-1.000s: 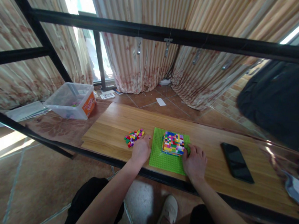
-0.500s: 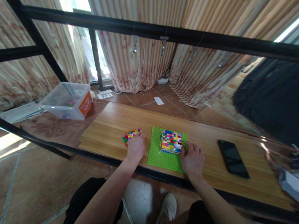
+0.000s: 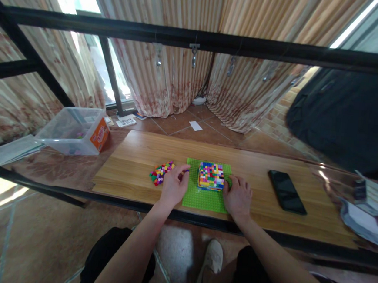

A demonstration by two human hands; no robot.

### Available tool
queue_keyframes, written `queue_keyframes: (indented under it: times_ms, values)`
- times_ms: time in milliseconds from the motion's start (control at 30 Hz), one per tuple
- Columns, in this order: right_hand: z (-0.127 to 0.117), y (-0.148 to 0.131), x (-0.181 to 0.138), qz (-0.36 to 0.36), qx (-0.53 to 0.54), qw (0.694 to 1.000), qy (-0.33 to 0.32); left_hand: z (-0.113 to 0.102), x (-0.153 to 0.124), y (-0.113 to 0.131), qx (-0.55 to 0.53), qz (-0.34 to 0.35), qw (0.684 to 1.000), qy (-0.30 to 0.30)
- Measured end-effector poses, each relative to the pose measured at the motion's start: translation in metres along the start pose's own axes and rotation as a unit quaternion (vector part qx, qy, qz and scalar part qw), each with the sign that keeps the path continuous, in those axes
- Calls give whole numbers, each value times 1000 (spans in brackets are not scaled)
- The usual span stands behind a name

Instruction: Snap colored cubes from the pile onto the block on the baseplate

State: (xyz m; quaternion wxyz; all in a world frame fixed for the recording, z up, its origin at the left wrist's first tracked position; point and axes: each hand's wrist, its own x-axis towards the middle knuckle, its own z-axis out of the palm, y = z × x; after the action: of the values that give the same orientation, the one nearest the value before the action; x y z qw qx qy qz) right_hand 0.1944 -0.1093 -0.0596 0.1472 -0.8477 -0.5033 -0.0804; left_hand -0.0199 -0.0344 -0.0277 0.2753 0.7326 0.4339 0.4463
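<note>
A block built of many small coloured bricks stands on a green studded baseplate. My left hand hovers over the left edge of the plate, thumb and forefinger pinched on a tiny purple toy brick. Just left of that hand lies a loose pile of coloured bricks, partly covered by it. My right hand rests at the plate's right edge, its thumb close against the block's right side. Its thumb and fingers are apart, with nothing visible held between them.
On the wooden tabletop, a black phone lies to the right. A clear plastic box with an orange label stands beyond the left end. Papers and a small carton sit far right. A black metal bar crosses ahead.
My left hand has lifted off the brick pile and moved right to the baseplate with a small brick in its fingertips. My right hand stays beside the block. The view has shifted slightly.
</note>
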Motion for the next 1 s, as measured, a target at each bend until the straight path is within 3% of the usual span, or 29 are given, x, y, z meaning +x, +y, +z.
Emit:
queue_keyframes:
  times_ms: [300,533,1000]
  values:
    - [-3,-4,-1,6,-1,1000,-3,8,-11,20,-42,34,996,-67]
    - [-3,-3,0,3,5,1000,2,18,-8,26,-42,90,994,-51]
    - [-1,-3,0,5,11,1000,9,36,-13,22,31,86,994,-59]
